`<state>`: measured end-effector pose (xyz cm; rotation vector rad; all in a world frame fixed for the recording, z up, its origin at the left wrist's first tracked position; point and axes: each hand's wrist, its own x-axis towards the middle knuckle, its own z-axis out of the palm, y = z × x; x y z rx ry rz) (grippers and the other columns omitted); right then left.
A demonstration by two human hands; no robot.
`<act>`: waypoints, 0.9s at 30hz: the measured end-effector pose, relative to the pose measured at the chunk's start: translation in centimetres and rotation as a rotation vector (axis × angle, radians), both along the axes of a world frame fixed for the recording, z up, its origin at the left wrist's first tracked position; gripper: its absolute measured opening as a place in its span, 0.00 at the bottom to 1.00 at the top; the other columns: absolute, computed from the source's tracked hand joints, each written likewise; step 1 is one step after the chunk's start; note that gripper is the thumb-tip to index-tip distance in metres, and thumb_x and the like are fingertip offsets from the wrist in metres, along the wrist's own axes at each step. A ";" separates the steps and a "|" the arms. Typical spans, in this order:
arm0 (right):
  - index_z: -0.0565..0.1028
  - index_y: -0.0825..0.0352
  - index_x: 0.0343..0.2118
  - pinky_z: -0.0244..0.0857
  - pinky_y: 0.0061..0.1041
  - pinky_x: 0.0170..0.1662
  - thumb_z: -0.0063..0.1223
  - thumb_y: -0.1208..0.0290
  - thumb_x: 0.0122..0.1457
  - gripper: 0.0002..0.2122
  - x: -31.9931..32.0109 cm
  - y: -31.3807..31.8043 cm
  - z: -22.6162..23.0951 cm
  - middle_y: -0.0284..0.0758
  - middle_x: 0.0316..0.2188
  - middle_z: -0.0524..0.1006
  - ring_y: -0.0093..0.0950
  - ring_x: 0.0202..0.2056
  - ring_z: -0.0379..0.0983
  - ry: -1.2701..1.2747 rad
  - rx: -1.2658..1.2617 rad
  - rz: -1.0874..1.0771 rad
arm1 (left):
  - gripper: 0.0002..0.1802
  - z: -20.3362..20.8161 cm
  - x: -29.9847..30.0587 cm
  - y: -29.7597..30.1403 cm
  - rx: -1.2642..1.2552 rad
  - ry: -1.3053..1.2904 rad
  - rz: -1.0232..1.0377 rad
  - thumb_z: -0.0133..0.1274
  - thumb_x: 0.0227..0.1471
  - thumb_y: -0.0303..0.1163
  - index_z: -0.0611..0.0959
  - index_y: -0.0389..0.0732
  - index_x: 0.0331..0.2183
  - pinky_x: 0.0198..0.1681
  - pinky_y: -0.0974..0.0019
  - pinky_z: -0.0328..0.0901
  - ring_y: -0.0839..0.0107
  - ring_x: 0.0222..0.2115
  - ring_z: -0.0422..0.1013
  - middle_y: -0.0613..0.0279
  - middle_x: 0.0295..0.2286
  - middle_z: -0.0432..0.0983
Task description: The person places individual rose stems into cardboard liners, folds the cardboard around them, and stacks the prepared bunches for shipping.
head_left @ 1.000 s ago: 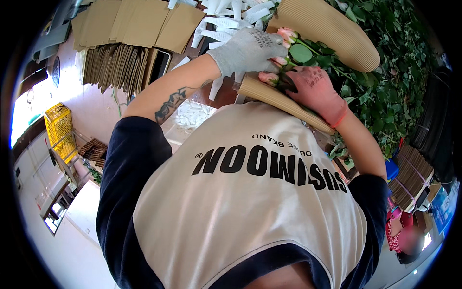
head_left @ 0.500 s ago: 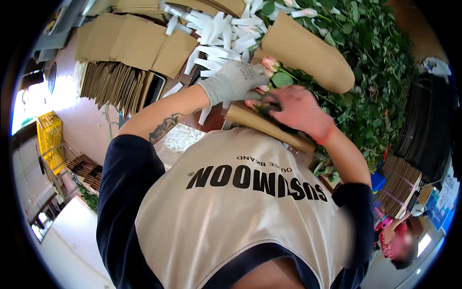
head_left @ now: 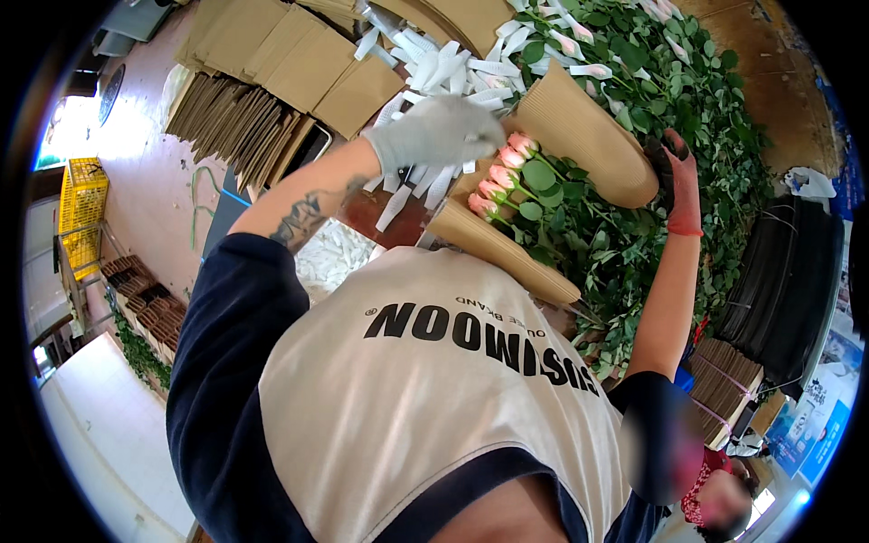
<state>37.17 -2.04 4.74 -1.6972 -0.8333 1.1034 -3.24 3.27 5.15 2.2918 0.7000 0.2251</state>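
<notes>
Several pink roses (head_left: 503,172) lie in a row, their leafy stems running right between two curled sides of tan corrugated cardboard (head_left: 588,136). My left hand (head_left: 439,134), in a grey glove, hovers just left of the rose heads, above a pile of white foam sleeves (head_left: 444,68). Motion smears its fingers, and I cannot see whether anything is in them. Beyond the cardboard's right end, my right hand (head_left: 679,181) reaches over the heap of green rose stems (head_left: 715,118). It wears a red glove with dark fingers, which are apart with nothing visible between them.
Flat cardboard sheets (head_left: 299,54) and a stack of folded cardboard (head_left: 235,127) stand at the far left. A yellow crate (head_left: 83,213) is on the left. Black bundled material (head_left: 769,271) lies at the right, near another person (head_left: 715,493).
My right hand has left the roses and swung right to the stem heap. My left hand has drawn back slightly from the flowers, uncovering the row of rose heads.
</notes>
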 end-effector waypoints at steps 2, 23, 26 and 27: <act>0.60 0.69 0.56 0.70 0.26 0.39 0.51 0.79 0.55 0.25 0.5 -0.3 -0.9 0.38 0.36 0.76 0.29 0.35 0.75 -0.018 0.106 -0.065 | 0.14 -0.5 0.2 -1.6 0.072 0.040 -0.083 0.50 0.49 0.41 0.81 0.46 0.37 0.42 0.60 0.65 0.61 0.37 0.72 0.59 0.32 0.77; 0.68 0.75 0.47 0.65 0.33 0.48 0.50 0.56 0.56 0.25 -1.3 -8.2 10.6 0.47 0.45 0.71 0.41 0.45 0.70 0.173 0.360 1.091 | 0.19 -1.3 -1.3 1.8 0.232 0.111 0.383 0.53 0.44 0.38 0.78 0.48 0.42 0.44 0.61 0.65 0.63 0.41 0.71 0.62 0.40 0.75; 0.73 0.77 0.42 0.65 0.32 0.45 0.50 0.49 0.54 0.29 -3.3 -6.8 9.3 0.50 0.42 0.73 0.41 0.41 0.73 0.315 0.307 1.431 | 0.26 1.2 -3.4 -1.1 0.168 -0.203 0.224 0.56 0.40 0.33 0.76 0.49 0.46 0.48 0.60 0.64 0.63 0.46 0.69 0.63 0.47 0.71; 0.73 0.77 0.42 0.64 0.32 0.47 0.51 0.48 0.53 0.29 -6.5 -6.7 8.8 0.48 0.42 0.73 0.40 0.42 0.73 0.348 0.238 1.272 | 0.28 1.0 -3.5 -1.6 0.130 -0.312 0.141 0.57 0.39 0.31 0.76 0.49 0.48 0.50 0.60 0.63 0.64 0.47 0.68 0.64 0.48 0.69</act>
